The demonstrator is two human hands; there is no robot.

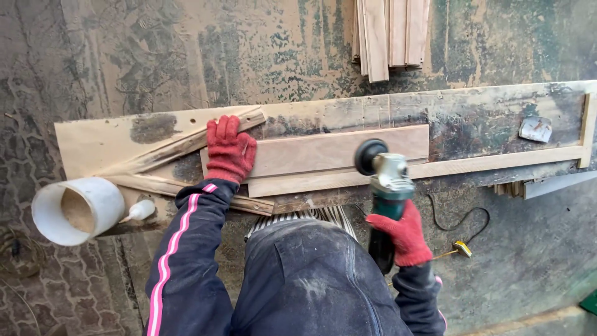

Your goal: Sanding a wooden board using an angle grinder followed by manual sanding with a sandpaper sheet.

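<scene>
Plank (339,155) laid flat on board (472,115), board laid on floor (124,56). Left hand (230,149) pressed on plank's left end. Grinder (385,186) held in right hand (405,233), disc set on plank right of middle. Slats (180,148) crossed left of plank, under left hand. Bucket (78,210) tipped on side at far left, bottle (140,210) just beside it. Strips (388,34) stacked behind board. Cable (457,221) on floor right of grinder

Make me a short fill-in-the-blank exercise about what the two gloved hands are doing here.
1. Both hands wear ____ gloves.
2. The left hand presses flat on the wooden ____.
3. The right hand holds a green angle ____.
4. A white bucket lies on its ____.

Missing words: red; board; grinder; side
</scene>
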